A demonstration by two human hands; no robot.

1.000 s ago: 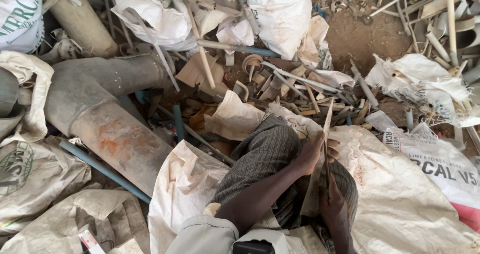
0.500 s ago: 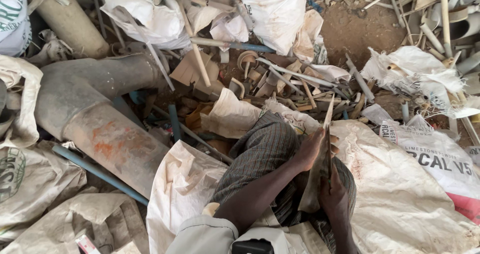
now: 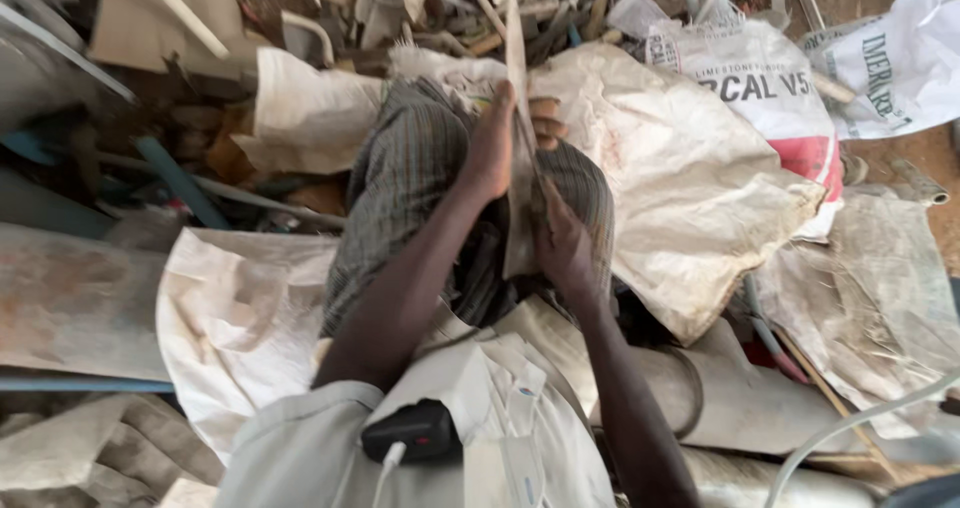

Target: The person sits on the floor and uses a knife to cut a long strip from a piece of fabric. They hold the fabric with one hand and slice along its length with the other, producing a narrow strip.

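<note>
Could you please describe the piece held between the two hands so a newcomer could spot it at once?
Start at the striped grey trousers in mid-picture. Over them, the left hand and right hand grip a long flat strip. Unlike the surrounding white sacks, it is narrow, rigid and stands upright.

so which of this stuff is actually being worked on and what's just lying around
In hand:
- long flat strip, upright between the knees
- left hand, gripping the strip's upper part
- right hand, on its lower part

Lying about:
- white woven sacks
- large grey pipe
- blue rod
- heap of scrap strips
</note>
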